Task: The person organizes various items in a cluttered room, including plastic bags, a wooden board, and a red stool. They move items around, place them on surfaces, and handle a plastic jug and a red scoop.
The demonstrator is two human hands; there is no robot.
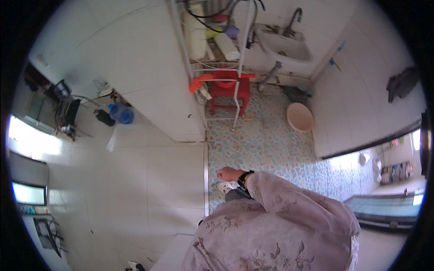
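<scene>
My right hand (pixel 228 174), with a black watch (pixel 244 179) on the wrist, hangs in front of my body over the patterned tile floor (pixel 268 145). Its fingers look curled, but their undersides are hidden, and no object shows in it. Just below it is a light clog (pixel 224 187) on a foot. A pale floral sleeve (pixel 288 200) covers the arm. My left hand is out of view. Ahead, a red plastic stool (pixel 234 91) stands under a white metal rack (pixel 237 73), with a red basin (pixel 224 81) on the stool.
A white washbasin (pixel 284 44) hangs on the wall, with a beige tub (pixel 300 117) on the floor near it. A raised threshold strip (pixel 205 176) borders the plain tiles. Left are a blue water jug (pixel 121 113) and a dark bottle (pixel 104 117). A doorway opens at right.
</scene>
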